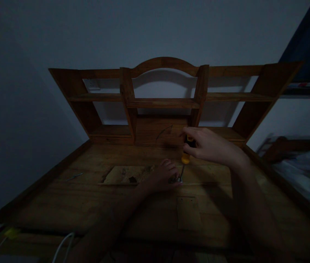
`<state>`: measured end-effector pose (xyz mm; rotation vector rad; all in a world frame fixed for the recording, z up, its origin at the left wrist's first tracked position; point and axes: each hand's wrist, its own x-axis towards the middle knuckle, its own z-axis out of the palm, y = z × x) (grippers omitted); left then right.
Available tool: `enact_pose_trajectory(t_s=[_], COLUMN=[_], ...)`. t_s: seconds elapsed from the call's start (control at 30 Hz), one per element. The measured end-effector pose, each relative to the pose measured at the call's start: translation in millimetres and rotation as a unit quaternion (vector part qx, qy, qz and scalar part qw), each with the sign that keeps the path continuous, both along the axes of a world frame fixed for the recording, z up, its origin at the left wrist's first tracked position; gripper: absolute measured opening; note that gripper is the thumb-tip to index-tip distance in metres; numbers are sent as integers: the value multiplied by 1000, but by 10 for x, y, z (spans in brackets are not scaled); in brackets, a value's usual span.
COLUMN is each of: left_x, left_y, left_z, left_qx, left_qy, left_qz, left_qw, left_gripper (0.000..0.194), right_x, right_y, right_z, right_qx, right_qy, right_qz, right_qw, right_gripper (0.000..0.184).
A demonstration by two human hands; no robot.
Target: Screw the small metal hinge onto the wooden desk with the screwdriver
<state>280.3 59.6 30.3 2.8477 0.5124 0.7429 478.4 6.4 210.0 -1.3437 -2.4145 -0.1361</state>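
My right hand (212, 148) is closed round the yellow-and-black handle of a screwdriver (185, 155), which stands nearly upright with its tip down on the wooden desk top (89, 204). My left hand (163, 176) rests on the desk beside the tip, its fingers pinched on a small metal fitting (176, 179) where the blade meets the wood. The room is dim, so the fitting's shape is hard to make out.
A wooden hutch with shelves and an arched top (165, 98) stands at the desk's back. A lighter recessed patch (129, 175) lies left of my hands and a small rectangular plate (189, 212) nearer me. A thin metal piece (75, 176) lies far left. A white cable (64, 246) hangs at the front edge.
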Motion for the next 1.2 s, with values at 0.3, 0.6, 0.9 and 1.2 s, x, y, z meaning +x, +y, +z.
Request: enact_pose_trajectory(t_s=[0.3,0.6,0.9,1.2], left_x=[-7,2,6,5], left_y=[-5,-5,-8,5], left_z=[22,25,34,2], left_qx=[5,-1,7,0], left_qy=[15,15,13,11], left_qz=[8,-2,-4,4], left_qw=[1000,1000,1000,1000], left_gripper=[27,31,30,29], right_x=[-15,-54,-59,13], right_y=[1,-8,10,39], right_z=[-34,-25,-33,-42], right_qx=[31,17,15,3], right_qy=[-18,-4,-1,8], right_qz=[-18,-25,-9,-9], right_qw=[999,1000,1000,1000], right_gripper=[28,28,29,23])
